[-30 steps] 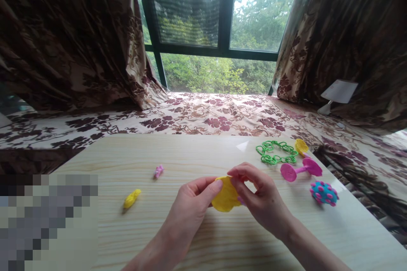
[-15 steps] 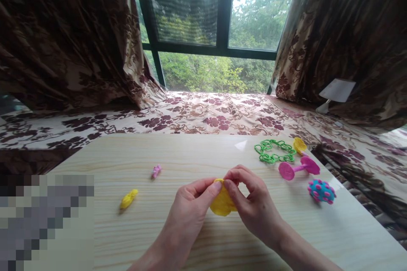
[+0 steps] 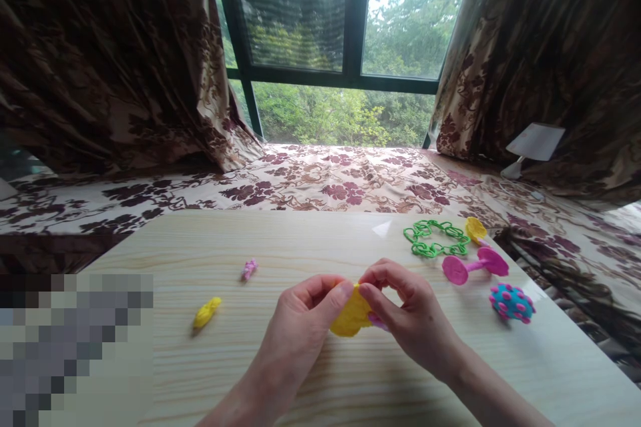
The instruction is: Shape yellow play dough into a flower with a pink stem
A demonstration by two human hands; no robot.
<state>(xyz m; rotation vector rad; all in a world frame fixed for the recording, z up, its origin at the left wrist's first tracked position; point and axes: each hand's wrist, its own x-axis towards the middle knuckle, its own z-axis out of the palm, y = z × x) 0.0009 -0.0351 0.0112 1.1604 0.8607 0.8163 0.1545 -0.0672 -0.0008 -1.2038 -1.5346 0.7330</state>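
Note:
A flattened piece of yellow modelling clay hangs between my two hands, above the middle of the table. My left hand pinches its upper left edge between thumb and fingers. On the other side my right hand grips the top edge with thumb and forefinger. A bit of pink clay peeks out beside the right thumb; most of it is hidden. To the left of my hands lie a small pink clay lump and a twisted yellow clay piece.
Toward the right edge of the wooden table are a green clay chain, a pink dumbbell shape, a yellow disc and a blue lump with pink dots. A white lamp stands beyond.
Both hands still pinch the yellow clay, which has tilted slightly. Some pink clay now shows by my right thumb. The whole view has shifted a little.

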